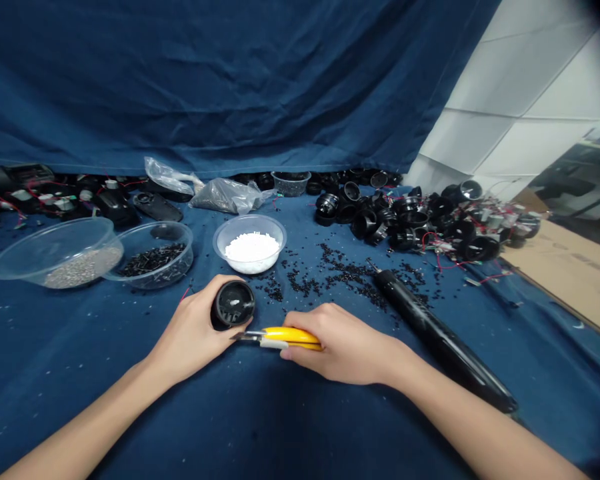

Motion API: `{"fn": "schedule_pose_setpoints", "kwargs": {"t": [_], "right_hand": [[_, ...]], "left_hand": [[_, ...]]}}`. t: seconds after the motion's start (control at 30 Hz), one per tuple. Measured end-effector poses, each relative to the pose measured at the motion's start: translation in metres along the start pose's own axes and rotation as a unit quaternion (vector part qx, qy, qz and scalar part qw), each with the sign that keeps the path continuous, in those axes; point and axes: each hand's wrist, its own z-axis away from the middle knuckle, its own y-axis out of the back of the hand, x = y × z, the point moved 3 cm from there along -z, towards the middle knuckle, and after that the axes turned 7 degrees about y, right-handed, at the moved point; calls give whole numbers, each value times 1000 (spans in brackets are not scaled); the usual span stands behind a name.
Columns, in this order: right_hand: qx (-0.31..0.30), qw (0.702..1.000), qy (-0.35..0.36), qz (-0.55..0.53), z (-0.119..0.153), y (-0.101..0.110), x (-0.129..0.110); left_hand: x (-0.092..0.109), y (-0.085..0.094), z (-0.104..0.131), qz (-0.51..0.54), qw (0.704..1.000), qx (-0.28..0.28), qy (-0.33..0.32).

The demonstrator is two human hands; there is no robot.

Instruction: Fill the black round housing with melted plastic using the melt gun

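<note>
Left hand (pixel 195 333) grips black cap (pixel 233 304) open-end up, steadying it; right hand (pixel 340 343), at its 4 o'clock, clenches yellow tweezers (pixel 280 337), tips aimed capward.

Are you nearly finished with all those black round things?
Hard to tell what is finished: no separate done pile shows. In hand: the left hand holds one black round part, and the right hand holds yellow tweezers with their tip at it. Left: a big heap of black parts with red wires waits at the back right, and the bowl of white bits looks well filled.
</note>
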Motion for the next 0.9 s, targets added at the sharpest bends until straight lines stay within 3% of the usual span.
{"fn": "schedule_pose_setpoints", "kwargs": {"t": [0.33, 0.53, 0.63, 0.73, 0.8, 0.9], "right_hand": [[-8, 1000, 7, 24, -1, -3, -3], [15, 999, 3, -33, 4, 13, 0], [97, 994, -60, 3, 8, 28, 13], [155, 967, -168, 112, 11, 38, 33], [150, 945, -230, 175, 13, 39, 45], [105, 932, -267, 223, 14, 32, 56]], "left_hand": [[9, -2, 3, 16, 999, -27, -10], [7, -3, 3, 15, 1000, -19, -10], [8, -1, 2, 4, 1000, -21, -5], [9, 0, 2, -3, 1000, -20, -6], [9, 0, 2, -1, 1000, -23, -4], [9, -1, 2, 6, 1000, -30, -6]]}}
